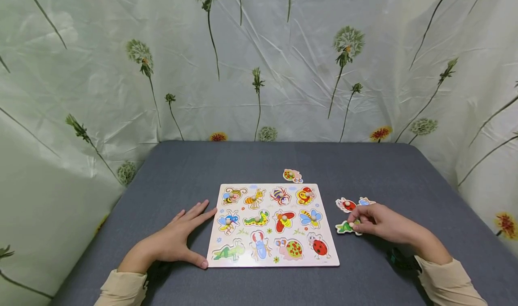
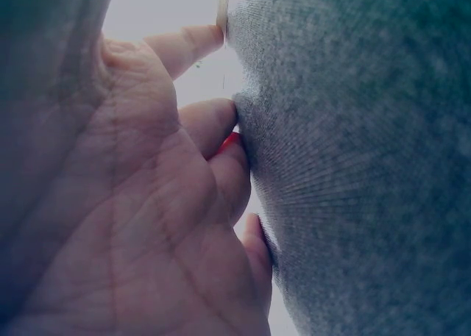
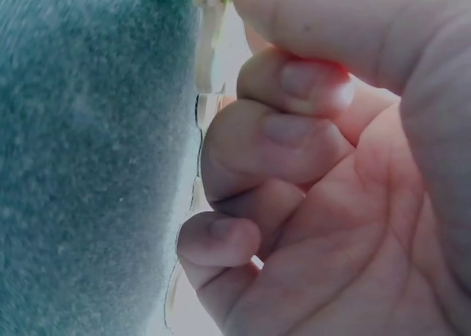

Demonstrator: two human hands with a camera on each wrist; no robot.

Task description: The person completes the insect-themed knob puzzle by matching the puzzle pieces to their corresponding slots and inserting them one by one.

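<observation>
A wooden insect peg puzzle board (image 1: 267,263) lies on the table. My left hand (image 1: 178,236) is spread flat at its left side, thumb at the near corner and index fingertip at the left edge. To the right of the board, my right hand (image 1: 390,225) pinches the knob of a green grasshopper piece (image 1: 343,227) between thumb and index finger. In the right wrist view its other fingers (image 3: 272,141) are curled toward the palm. Just behind the grasshopper are a red ladybug piece (image 1: 346,204) and a blue piece (image 1: 365,201), partly hidden by the hand.
A pink snail piece (image 1: 292,176) lies behind the board's far edge. Knobbed pieces fill the board's upper two rows; its front row shows pictures without knobs. Grey cloth (image 1: 194,162) covers the table, and a dandelion-print curtain (image 1: 291,72) hangs behind.
</observation>
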